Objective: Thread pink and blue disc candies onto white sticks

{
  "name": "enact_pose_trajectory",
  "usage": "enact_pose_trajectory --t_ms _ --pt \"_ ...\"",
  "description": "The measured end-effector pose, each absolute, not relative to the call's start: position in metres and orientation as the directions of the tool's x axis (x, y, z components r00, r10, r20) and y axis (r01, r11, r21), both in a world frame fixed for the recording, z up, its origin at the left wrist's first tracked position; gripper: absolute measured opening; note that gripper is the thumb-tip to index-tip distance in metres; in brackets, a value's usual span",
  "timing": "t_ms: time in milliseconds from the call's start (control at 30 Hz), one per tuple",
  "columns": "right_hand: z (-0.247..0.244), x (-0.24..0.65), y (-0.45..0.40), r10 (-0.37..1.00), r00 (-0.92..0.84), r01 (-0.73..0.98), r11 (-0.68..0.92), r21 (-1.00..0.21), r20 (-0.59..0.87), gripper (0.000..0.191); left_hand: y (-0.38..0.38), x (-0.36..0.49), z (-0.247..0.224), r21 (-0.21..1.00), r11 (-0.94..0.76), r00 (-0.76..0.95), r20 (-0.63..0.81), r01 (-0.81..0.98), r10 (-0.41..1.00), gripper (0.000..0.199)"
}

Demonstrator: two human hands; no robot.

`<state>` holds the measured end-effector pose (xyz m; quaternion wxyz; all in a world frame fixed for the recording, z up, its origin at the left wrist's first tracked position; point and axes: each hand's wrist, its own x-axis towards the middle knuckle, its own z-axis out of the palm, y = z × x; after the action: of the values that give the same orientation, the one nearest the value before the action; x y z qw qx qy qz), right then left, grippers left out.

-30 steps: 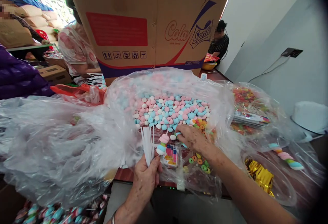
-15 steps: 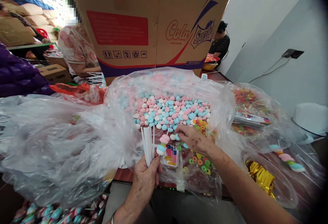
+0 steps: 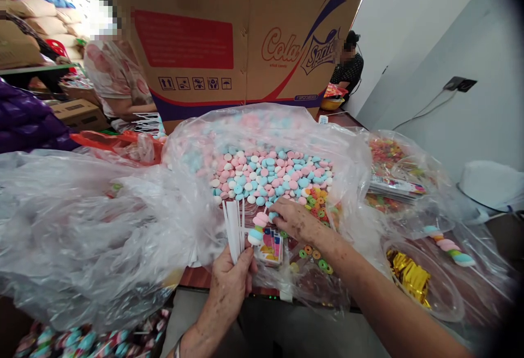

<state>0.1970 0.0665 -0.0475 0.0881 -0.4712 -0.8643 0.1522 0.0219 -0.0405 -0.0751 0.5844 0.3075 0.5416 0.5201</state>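
Note:
My left hand point(image 3: 231, 276) is closed around several white sticks point(image 3: 233, 230), which point upward. One of its sticks carries a marshmallow skewer point(image 3: 256, 236) with pink, green and blue-and-white pieces; its bare tip shows above the pink piece. My right hand point(image 3: 297, 220) is closed, its thumb and fingertips pinching a blue marshmallow point(image 3: 272, 216) beside that tip. Whether the piece touches the stick I cannot tell. Behind both hands lies a heap of pink, blue and white marshmallows point(image 3: 266, 175) in a clear plastic bag. Ring gummies point(image 3: 317, 202) lie beyond my right wrist.
A large carton point(image 3: 196, 47) stands behind the heap. Crumpled plastic point(image 3: 94, 227) covers the left side. Printed cards point(image 3: 270, 246) lie under the skewer. To the right are gold ties point(image 3: 409, 276) in a clear bowl and another skewer point(image 3: 449, 246). Other people sit behind the carton.
My right hand has moved slightly left towards the skewer's tip, with the blue marshmallow in its fingers. My left hand keeps its hold, and the whole view has shifted a little.

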Motion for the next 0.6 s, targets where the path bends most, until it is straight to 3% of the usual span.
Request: enact_pose_trajectory --t_ms 233,600 --pt "-0.047 0.199 0.061 0.848 -0.517 0.811 0.529 -0.248 0.118 0.026 -0.041 0.022 -0.076 0.927 0.250 -0.122 -0.293 -0.280 0.948 0.037" --pt "-0.037 0.218 0.054 0.812 -0.583 0.792 0.575 -0.204 0.024 0.015 -0.042 0.020 -0.082 0.936 0.226 -0.121 -0.266 -0.270 0.956 0.033"
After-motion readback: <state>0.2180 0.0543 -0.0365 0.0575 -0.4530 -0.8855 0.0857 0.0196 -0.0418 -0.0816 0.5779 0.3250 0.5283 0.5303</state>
